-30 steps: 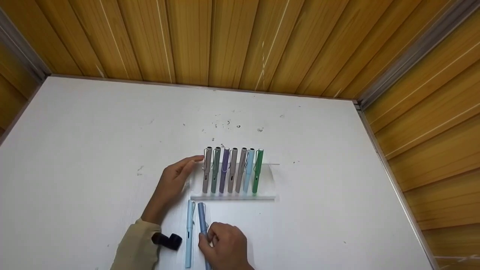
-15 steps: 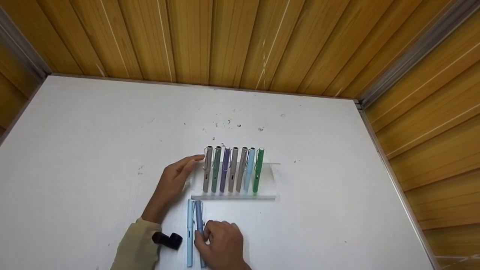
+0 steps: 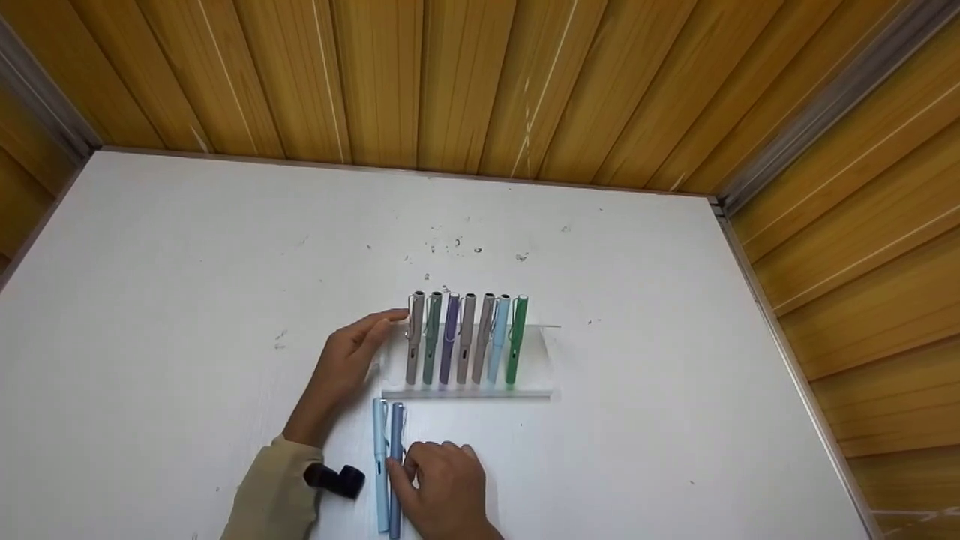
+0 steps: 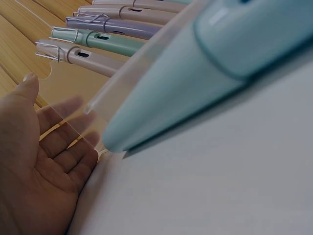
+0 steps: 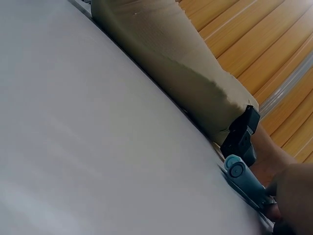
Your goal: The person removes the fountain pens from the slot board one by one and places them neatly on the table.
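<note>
My right hand [image 3: 446,484] pinches a slate-blue fountain pen [image 3: 397,427] between thumb and curled index finger, low at the table. Close along its left side lies a light blue fountain pen [image 3: 379,427]; both point toward the clear pen stand [image 3: 538,364]. Round pen ends [image 5: 237,170] show side by side in the right wrist view. My left hand [image 3: 349,360] rests at the stand's left side, index finger reaching to its upper edge. Through the clear panel, the left wrist view shows relaxed fingers [image 4: 61,142] behind it.
A row of several fountain pens, among them a purple one [image 3: 450,330] and a green one [image 3: 517,337], leans on the stand. A black camera mount [image 3: 335,481] sits on the left sleeve. Wood-patterned walls [image 3: 450,82] border the white table [image 3: 637,375].
My right hand has shifted left with the slate-blue pen, bringing it from a slant to lie nearly parallel and close to the light blue pen. The left hand has stayed at the stand.
</note>
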### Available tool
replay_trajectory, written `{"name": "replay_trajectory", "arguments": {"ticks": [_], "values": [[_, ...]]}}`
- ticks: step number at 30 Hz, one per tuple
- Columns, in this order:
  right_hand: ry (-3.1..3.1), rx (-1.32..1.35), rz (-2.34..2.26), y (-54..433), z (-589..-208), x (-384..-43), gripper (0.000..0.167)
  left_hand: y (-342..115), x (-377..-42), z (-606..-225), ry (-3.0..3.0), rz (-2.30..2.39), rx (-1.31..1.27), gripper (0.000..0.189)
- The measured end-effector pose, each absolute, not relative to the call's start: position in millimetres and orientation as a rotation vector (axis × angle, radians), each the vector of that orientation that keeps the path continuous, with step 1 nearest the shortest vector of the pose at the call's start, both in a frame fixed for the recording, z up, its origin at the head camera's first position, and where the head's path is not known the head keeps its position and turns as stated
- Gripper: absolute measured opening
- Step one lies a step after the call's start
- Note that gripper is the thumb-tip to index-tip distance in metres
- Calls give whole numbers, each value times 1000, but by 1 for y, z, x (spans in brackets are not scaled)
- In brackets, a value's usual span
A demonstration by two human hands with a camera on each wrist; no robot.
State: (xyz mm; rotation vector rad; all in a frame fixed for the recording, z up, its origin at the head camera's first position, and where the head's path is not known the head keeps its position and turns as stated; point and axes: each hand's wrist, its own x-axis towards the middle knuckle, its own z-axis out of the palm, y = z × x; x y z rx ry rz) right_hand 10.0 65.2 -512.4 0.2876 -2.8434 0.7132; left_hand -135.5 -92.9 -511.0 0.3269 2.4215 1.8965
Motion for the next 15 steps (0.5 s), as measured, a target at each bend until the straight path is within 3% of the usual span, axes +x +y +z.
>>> {"name": "replay_trajectory", "arguments": {"ticks": [15], "values": [[-2826,286,835,70,-512,10,41,-92,-136,-511,2447,1870,330,32]]}}
